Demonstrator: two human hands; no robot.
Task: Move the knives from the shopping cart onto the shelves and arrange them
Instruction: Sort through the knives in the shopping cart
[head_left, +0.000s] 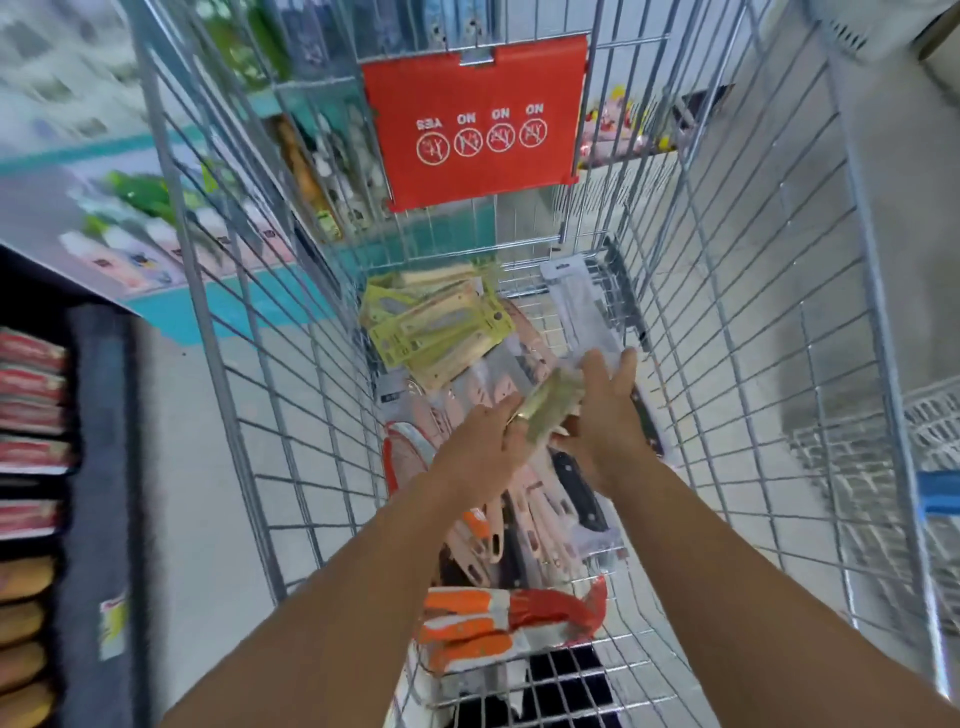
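Both arms are reaching down into the shopping cart (249, 364), a wire one w/ a red plastic flap (475, 119) hanging at the far end. The left hand (485, 441) and the right hand (605, 410) are holding together a small yellow-green knife pack (548, 405) just above the pile in the cart. The left hand, wearing a ring, is gripping the pack's near end w/ fingers curled round it. The right hand is meeting the pack from the right side; its fingers are pointing up and away, rather straight, and the thumb is hidden, so I cannot tell if it is really clasping or only supporting the pack. The pack itself is blurred.

On the cart floor many packed knives are lying:
- a stack of yellow-green knife packs (436, 327) at the far left, fanned out, approx. overlapping each other
- a clear long pack (582, 306) at the far right, leaning toward the cart's right wall
- pink knives (478, 395) in the middle, partly under the hands
- a black-handled knife (579, 499) under the right forearm
- orange-handled knives (462, 623) at the near end, beside a red pack (561, 608)

Outside the cart, on the left, store shelves (130, 218) w/ blurred goods are showing through the wire.
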